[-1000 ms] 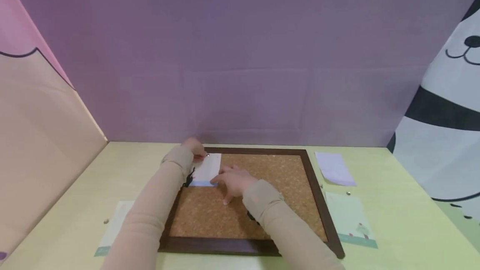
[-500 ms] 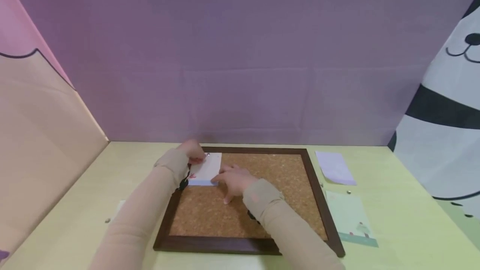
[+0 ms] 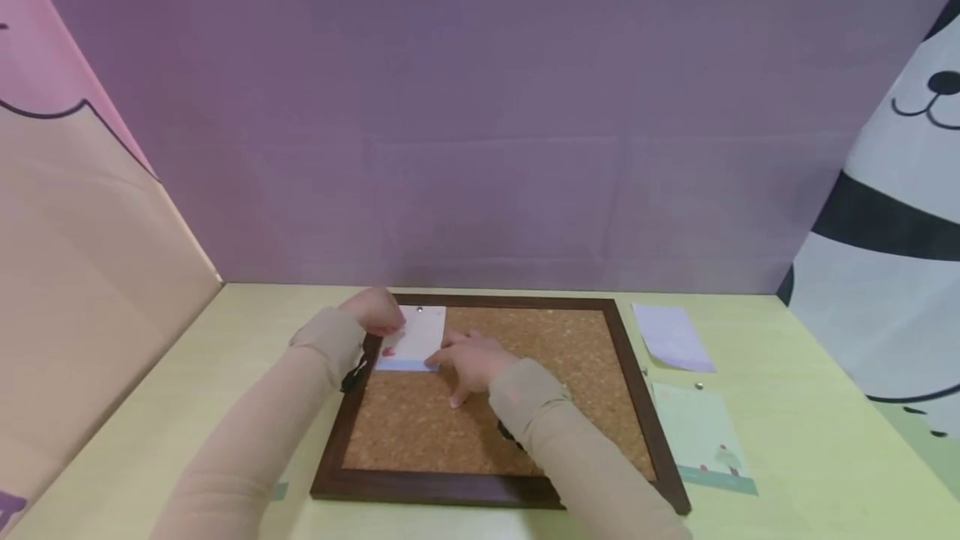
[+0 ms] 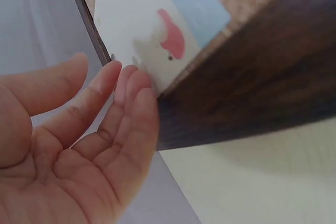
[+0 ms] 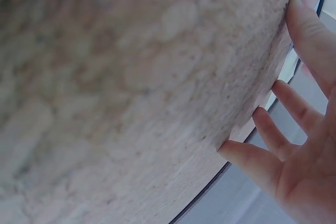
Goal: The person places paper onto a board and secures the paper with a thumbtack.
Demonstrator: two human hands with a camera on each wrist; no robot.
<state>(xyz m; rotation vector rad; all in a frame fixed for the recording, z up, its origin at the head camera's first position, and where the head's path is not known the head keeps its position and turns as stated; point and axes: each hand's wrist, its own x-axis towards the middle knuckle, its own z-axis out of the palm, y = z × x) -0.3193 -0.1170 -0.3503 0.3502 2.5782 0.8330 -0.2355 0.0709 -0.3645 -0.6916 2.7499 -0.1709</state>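
Note:
A white note sheet (image 3: 411, 346) with a blue bottom strip and a small red print lies on the upper left of the cork board (image 3: 442, 432). A small shiny pin (image 3: 420, 308) shows at the sheet's top edge. Beside the sheet's left edge is my left hand (image 3: 377, 312); in the left wrist view its thumb stands apart from the loosely bent fingers (image 4: 137, 114), with nothing held. My right hand (image 3: 474, 363) rests with spread fingers on the cork, one fingertip on the sheet's lower right corner. The right wrist view shows several fingertips (image 5: 231, 150) touching the cork.
A dark wooden frame (image 3: 442, 487) surrounds the cork. Right of it lie a lilac sheet (image 3: 672, 337) and a pale green sheet (image 3: 701, 432), with a pin (image 3: 699, 386) near the green one. My left sleeve mostly covers another sheet (image 3: 280, 491). A purple curtain (image 3: 487, 123) hangs behind.
My left hand has drawn back to the left, away from the pin, uncovering more of the white sheet and the frame's left side. My right hand stays in place.

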